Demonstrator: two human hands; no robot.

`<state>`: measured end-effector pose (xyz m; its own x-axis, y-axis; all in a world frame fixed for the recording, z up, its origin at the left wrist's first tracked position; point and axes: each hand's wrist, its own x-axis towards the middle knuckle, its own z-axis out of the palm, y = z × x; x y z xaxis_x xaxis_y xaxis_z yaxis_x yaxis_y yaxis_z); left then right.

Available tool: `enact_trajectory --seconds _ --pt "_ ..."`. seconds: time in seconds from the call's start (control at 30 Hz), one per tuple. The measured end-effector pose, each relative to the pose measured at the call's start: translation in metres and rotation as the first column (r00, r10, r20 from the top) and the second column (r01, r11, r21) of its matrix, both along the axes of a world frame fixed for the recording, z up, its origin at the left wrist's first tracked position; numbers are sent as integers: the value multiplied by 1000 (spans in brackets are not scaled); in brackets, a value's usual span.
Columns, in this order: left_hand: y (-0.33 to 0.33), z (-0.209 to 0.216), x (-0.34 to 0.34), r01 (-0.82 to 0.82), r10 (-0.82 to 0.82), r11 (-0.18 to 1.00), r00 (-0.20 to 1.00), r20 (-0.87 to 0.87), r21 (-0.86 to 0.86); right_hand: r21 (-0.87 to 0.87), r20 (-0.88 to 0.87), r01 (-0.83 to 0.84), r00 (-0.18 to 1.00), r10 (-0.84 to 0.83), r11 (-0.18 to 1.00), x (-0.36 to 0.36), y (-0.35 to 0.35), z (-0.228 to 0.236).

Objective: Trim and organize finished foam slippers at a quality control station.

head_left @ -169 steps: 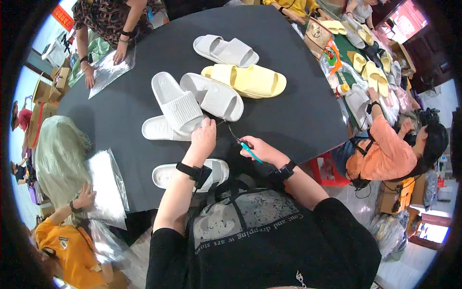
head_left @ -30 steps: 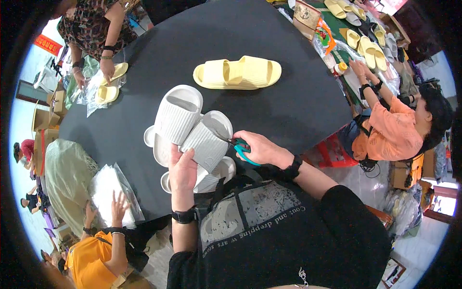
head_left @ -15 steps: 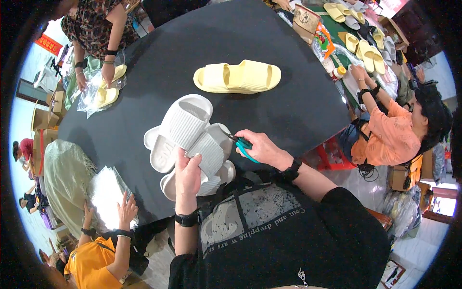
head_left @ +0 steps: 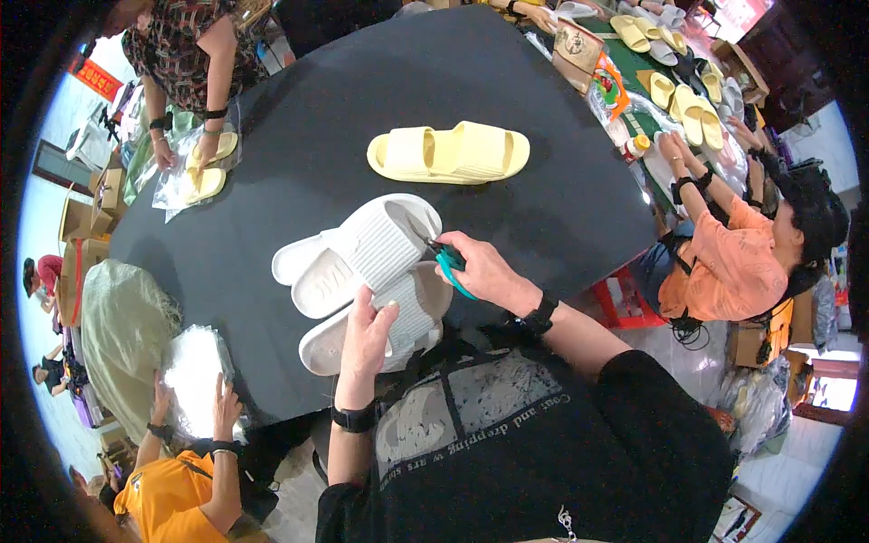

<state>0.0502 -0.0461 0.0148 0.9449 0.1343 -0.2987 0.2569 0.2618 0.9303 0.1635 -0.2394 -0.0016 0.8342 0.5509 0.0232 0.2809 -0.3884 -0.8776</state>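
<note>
Several white slide slippers (head_left: 378,246) lie bunched at the table's near edge, overlapping each other. My left hand (head_left: 366,335) is closed on one of them, its thumb on top and the other fingers hidden beneath. In my right hand (head_left: 489,270) is a pair of small scissors with teal handles (head_left: 449,264). Their dark tip reaches into the opening of the topmost white slipper, at its right end; whether the blades touch anything is too small to tell. Beyond lies a pair of pale yellow slides (head_left: 450,154), side by side on the black tabletop (head_left: 299,154).
At the far left, a person handles yellow slippers in clear plastic (head_left: 201,167). Near left, another person's hands rest on a stack of clear bags (head_left: 195,376) beside a pale green sack (head_left: 127,335). To the right, a person in orange (head_left: 724,258) works at a green table with slippers.
The topmost white slipper has swung round to the right, its open end now by the scissors. My left hand moved slightly right. The near-left person's hands shifted on the bags.
</note>
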Motion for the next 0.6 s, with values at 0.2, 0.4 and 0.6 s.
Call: enact_trajectory --seconds 0.2,0.4,0.6 --pt "4 -1 0 -17 15 990 1000 16 138 83 0 208 978 -209 974 5 -4 -1" --pt "5 -3 11 33 -64 867 997 45 497 314 -348 364 903 -251 877 7 -10 -21" --pt "10 9 19 159 -211 592 977 -39 790 439 -392 459 871 -295 772 11 -30 -9"
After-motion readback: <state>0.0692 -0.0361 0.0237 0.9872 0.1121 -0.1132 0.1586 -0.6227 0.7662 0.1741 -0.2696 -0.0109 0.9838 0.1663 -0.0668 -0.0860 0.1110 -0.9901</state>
